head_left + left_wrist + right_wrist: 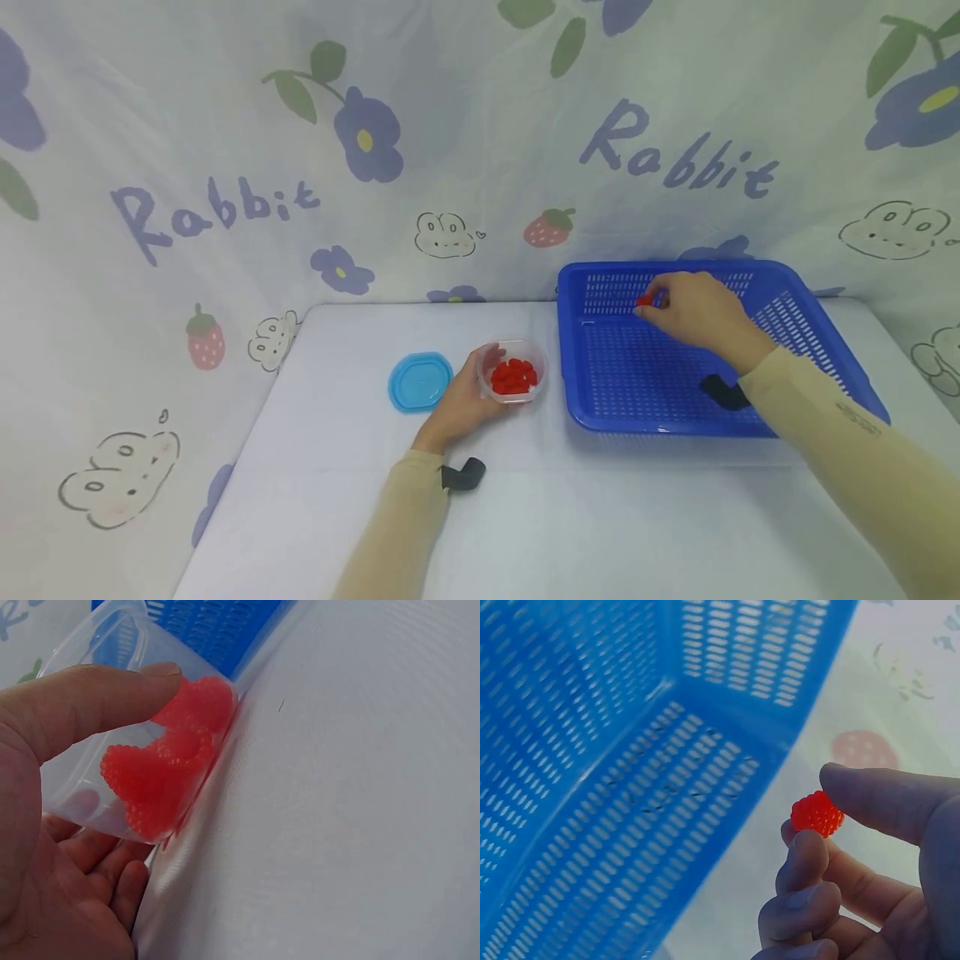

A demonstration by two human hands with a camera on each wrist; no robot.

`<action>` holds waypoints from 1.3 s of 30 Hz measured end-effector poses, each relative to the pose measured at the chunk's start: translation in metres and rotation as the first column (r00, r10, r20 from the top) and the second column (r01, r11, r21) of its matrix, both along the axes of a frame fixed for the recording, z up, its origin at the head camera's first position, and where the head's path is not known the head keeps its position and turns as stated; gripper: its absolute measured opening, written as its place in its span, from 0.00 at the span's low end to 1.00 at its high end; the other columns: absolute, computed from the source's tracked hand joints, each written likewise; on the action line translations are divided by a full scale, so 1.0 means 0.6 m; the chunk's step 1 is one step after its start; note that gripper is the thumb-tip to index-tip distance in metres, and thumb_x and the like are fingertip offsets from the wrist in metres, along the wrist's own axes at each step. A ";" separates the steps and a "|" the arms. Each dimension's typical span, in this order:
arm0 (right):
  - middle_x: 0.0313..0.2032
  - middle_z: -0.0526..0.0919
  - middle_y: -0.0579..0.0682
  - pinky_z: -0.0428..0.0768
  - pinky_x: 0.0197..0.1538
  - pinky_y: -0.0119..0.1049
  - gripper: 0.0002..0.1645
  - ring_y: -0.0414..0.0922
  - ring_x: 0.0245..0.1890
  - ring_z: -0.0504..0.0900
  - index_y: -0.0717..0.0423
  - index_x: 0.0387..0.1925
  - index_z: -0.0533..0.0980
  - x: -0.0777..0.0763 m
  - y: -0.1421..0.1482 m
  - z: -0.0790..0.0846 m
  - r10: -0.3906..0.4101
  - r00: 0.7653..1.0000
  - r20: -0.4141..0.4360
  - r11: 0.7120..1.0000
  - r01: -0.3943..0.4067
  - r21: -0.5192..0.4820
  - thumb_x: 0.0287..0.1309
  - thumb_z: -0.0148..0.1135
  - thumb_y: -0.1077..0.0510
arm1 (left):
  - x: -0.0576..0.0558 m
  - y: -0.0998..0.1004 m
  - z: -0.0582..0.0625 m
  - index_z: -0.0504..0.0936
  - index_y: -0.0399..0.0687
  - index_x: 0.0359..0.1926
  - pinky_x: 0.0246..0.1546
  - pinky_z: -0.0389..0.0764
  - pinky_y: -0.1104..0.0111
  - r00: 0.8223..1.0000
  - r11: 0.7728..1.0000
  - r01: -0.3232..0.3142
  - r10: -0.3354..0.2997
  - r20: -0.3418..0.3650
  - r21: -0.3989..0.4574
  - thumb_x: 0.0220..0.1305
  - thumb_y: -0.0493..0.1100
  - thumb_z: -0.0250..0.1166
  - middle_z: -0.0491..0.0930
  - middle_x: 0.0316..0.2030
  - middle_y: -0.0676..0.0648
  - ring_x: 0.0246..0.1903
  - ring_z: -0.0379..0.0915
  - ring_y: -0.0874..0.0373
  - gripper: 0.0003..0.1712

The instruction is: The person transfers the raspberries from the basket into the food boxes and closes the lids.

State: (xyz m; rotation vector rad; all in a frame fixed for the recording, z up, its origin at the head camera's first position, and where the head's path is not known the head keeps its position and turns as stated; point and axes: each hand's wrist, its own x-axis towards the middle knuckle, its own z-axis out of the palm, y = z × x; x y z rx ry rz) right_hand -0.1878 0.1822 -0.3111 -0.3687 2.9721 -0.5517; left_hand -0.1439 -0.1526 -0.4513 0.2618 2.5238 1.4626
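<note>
On the table, my left hand grips a clear plastic tub from its left side, thumb across the near wall in the left wrist view. Several red raspberries lie in the bottom of the tub. Over the back left part of the blue basket, my right hand pinches one raspberry between thumb and fingertips. That berry is bright red and bumpy in the right wrist view. The basket floor below shows bare mesh.
A light blue lid lies flat on the table just left of my left hand. The white table stretches toward me, and a cloth printed with rabbits, flowers and strawberries hangs behind it.
</note>
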 end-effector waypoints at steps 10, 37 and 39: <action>0.24 0.79 0.48 0.70 0.20 0.35 0.21 0.43 0.18 0.71 0.53 0.40 0.79 0.043 -0.023 0.018 0.043 0.998 -0.046 0.996 -0.046 -0.078 0.56 0.60 0.41 | -0.001 0.002 0.001 0.52 0.68 0.68 0.54 0.72 0.51 1.000 1.000 -0.008 0.007 -0.012 -0.019 0.41 0.59 0.74 0.62 0.62 0.64 0.62 0.56 0.61 0.55; 0.21 0.73 0.42 0.65 0.16 0.33 0.11 0.40 0.17 0.68 0.47 0.37 0.79 0.125 -0.112 -0.015 0.005 0.980 -0.197 0.965 -0.057 -0.258 0.53 0.65 0.47 | 0.009 0.008 0.000 0.54 0.69 0.67 0.53 0.73 0.52 0.999 0.999 -0.033 0.033 -0.014 -0.021 0.41 0.56 0.75 0.63 0.61 0.64 0.62 0.57 0.63 0.54; 0.21 0.73 0.41 0.65 0.16 0.33 0.12 0.40 0.17 0.67 0.47 0.37 0.79 0.127 -0.120 -0.020 0.002 0.980 -0.199 0.962 -0.056 -0.267 0.53 0.65 0.47 | 0.009 0.008 0.000 0.54 0.68 0.68 0.53 0.72 0.52 0.999 0.999 -0.029 0.029 -0.014 -0.022 0.41 0.56 0.75 0.62 0.61 0.65 0.62 0.57 0.63 0.54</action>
